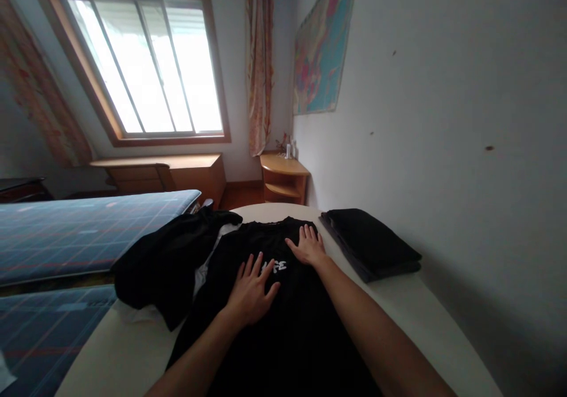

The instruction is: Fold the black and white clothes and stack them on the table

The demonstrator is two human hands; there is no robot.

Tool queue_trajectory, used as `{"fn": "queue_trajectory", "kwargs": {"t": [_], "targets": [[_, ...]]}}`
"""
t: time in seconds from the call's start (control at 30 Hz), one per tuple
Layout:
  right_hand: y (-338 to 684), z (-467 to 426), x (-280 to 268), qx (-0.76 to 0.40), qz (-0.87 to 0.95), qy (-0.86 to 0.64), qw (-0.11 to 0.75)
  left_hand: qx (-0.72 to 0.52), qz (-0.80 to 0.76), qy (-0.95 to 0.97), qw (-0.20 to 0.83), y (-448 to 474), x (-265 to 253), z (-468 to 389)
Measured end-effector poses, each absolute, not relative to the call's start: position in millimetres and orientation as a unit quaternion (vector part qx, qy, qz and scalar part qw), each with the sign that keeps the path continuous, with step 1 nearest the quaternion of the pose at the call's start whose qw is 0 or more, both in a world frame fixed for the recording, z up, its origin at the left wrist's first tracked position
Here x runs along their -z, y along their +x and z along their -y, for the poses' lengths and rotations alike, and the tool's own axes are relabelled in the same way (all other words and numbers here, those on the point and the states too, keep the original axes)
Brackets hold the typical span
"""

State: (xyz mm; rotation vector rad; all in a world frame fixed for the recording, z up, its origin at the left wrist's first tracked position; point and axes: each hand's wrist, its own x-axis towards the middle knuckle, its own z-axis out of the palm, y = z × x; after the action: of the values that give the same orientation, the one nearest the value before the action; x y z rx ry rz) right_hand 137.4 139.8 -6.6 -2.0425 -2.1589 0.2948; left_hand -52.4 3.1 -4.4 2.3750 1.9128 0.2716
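A black T-shirt with white lettering on its chest lies spread over the round table, its collar toward the far edge. My left hand rests flat on the chest, fingers apart, partly covering the lettering. Near the collar on the right, my right hand lies on the fabric with its fingers spread. Neither hand grips anything. The lower end of the shirt runs out of view between my forearms.
Left of the shirt, a rumpled pile of black and white clothes hangs toward the blue plaid mattress. Folded dark garments are stacked on the right of the pale table. A white wall rises at the right. Wooden furniture stands beyond.
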Motion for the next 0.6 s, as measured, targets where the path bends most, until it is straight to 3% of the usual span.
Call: {"fn": "queue_trajectory", "kwargs": {"t": [0.33, 0.6], "targets": [[166, -146, -10, -0.153, 0.754, -0.611, 0.184, -0.089, -0.63, 0.771, 0.026, -51, 8, -7], [231, -83, -18, -0.141, 0.751, -0.601, 0.234, -0.099, -0.588, 0.802, -0.008, -30, -17, 13]]}}
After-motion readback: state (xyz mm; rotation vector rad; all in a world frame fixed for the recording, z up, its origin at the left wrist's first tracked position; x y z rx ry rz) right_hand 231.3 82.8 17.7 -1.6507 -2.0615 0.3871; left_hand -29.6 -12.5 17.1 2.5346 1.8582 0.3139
